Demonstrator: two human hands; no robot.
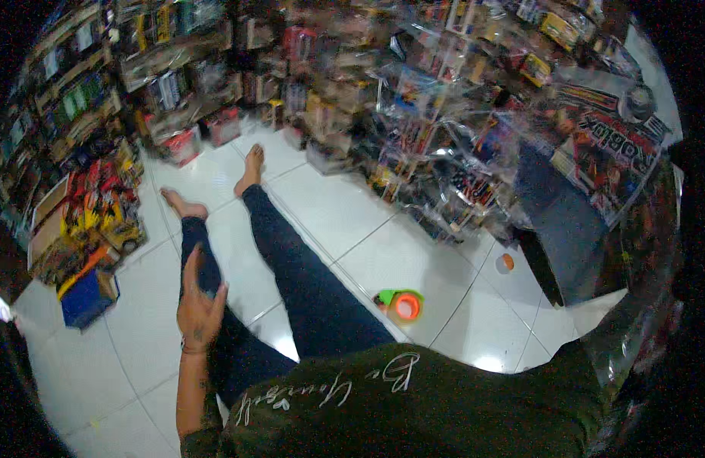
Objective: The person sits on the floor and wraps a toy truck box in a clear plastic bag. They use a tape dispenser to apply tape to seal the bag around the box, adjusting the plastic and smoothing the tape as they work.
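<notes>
Shelves (108, 72) crammed with packages line the left and far side, blurred toward the rim. Two red boxes (182, 146) stand at their foot on the white tiled floor (383, 244). Red and yellow packages (97, 202) are heaped at the left. Clear-wrapped packs (436, 156) pile up right of centre, beside a dark grey panel (555, 206) and a printed sheet (601, 160). Near the panel lies a small orange-and-white disc (506, 263).
</notes>
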